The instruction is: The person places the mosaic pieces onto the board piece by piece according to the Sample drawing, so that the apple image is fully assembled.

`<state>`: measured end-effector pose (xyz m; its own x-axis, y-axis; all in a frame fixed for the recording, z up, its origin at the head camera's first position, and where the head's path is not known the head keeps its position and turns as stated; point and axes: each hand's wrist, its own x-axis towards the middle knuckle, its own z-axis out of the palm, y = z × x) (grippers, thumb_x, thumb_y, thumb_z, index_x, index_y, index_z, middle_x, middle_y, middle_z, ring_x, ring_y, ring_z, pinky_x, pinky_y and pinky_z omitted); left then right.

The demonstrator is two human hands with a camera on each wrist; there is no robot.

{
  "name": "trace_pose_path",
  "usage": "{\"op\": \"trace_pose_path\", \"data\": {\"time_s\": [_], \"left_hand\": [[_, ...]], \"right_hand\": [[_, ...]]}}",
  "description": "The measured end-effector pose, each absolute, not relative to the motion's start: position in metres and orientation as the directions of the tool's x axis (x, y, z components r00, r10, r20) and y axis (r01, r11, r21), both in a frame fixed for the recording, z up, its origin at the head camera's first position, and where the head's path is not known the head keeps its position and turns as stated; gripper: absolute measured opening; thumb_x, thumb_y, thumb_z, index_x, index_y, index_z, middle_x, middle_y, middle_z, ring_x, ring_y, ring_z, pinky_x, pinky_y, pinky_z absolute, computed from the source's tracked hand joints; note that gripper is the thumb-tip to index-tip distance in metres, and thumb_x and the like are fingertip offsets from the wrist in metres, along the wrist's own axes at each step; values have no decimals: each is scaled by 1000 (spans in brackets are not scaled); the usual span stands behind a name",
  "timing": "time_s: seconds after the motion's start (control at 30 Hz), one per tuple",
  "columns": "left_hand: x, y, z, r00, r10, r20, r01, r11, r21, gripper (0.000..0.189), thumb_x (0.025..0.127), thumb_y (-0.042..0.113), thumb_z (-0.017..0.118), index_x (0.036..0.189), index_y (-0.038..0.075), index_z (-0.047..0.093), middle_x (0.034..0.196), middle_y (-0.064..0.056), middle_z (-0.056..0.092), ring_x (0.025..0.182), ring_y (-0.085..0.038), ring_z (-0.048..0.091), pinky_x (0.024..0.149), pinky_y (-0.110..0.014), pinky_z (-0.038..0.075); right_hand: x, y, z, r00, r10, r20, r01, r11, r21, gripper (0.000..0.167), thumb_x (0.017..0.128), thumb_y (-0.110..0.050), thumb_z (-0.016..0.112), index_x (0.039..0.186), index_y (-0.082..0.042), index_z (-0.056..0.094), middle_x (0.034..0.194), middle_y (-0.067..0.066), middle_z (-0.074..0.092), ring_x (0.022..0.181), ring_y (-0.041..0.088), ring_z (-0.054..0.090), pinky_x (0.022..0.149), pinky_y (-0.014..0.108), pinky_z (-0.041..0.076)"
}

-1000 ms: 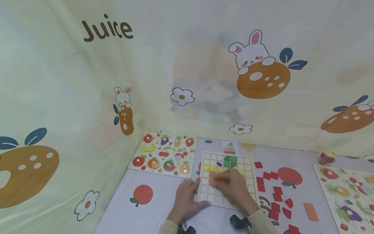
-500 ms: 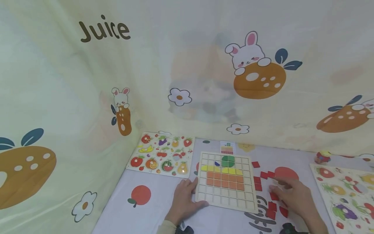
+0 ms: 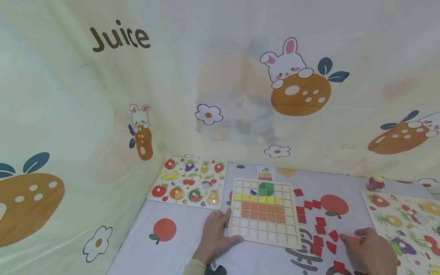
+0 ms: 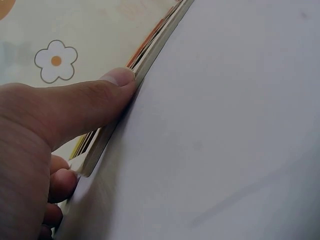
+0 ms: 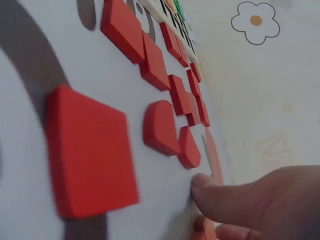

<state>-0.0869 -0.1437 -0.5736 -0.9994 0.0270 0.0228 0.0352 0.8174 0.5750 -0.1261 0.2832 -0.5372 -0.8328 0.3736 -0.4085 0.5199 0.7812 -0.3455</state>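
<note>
A light wooden grid board [image 3: 291, 229] lies on the table, with rows of orange tiles [image 3: 262, 212], yellow pieces, green quarter-rounds [image 3: 266, 189] and a small blue piece set in it. My left hand [image 3: 217, 236] holds its near left corner. In the left wrist view the thumb [image 4: 95, 102] lies along the board's edge and the other fingers bend round the corner. Far to the right, my right hand [image 3: 372, 250] has thumb and fingers at an orange rectangular tile [image 5: 206, 230], which is mostly hidden by the hand.
Loose red tiles [image 3: 300, 214] and red quarter-rounds [image 3: 331, 247] lie between board and right hand. A pattern card [image 3: 265, 173] sits behind the board. Fruit puzzle boards flank it at left [image 3: 187, 181] and right [image 3: 405, 225]. A small toy figure [image 3: 375, 183] stands at the back right.
My right hand has left the board, passed over the red tiles and come to the orange tile at the right. My left hand keeps its place at the board's corner.
</note>
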Motion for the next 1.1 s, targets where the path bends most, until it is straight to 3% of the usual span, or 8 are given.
{"op": "trace_pose_path", "data": {"time_s": [0.17, 0.53, 0.83, 0.93, 1.1], "left_hand": [[-87, -144, -574, -999, 26, 28, 37, 816, 576, 98, 75, 69, 85, 154, 18, 57, 90, 16, 47, 91, -4, 38, 81, -28, 38], [-87, -145, -573, -999, 30, 23, 38, 813, 581, 98, 75, 69, 85, 154, 18, 57, 91, 15, 48, 92, -4, 38, 81, -28, 37], [-87, -144, -574, -999, 34, 39, 50, 814, 579, 98, 76, 71, 83, 154, 17, 57, 90, 16, 47, 92, -4, 38, 81, -28, 37], [-87, -144, -575, -999, 30, 38, 46, 813, 581, 98, 76, 70, 84, 154, 18, 57, 90, 16, 47, 92, -4, 38, 81, -28, 37], [-86, -145, -575, -999, 30, 44, 49, 812, 582, 98, 76, 69, 84, 154, 18, 57, 90, 17, 47, 92, -4, 38, 80, -28, 37]], "right_hand": [[-124, 281, -543, -833, 386, -396, 534, 745, -399, 62, 99, -38, 73, 133, 9, 52, 106, 29, 65, 91, 39, 58, 86, 56, 48], [-127, 292, -555, -858, 362, -365, 506, 716, -480, 58, 99, -35, 75, 133, 9, 59, 92, 19, 70, 81, 29, 59, 76, 46, 49], [-131, 296, -559, -903, 359, -234, 428, 721, -546, 58, 102, -46, 68, 133, 1, 52, 91, 18, 70, 73, 24, 60, 58, 31, 47], [-133, 295, -560, -911, 354, -212, 410, 707, -576, 66, 100, -54, 69, 133, 1, 56, 92, 17, 71, 72, 22, 61, 56, 28, 47], [-137, 284, -554, -916, 365, -166, 381, 663, -644, 76, 93, -64, 72, 139, -3, 62, 107, 24, 76, 82, 28, 72, 56, 17, 44]]}}
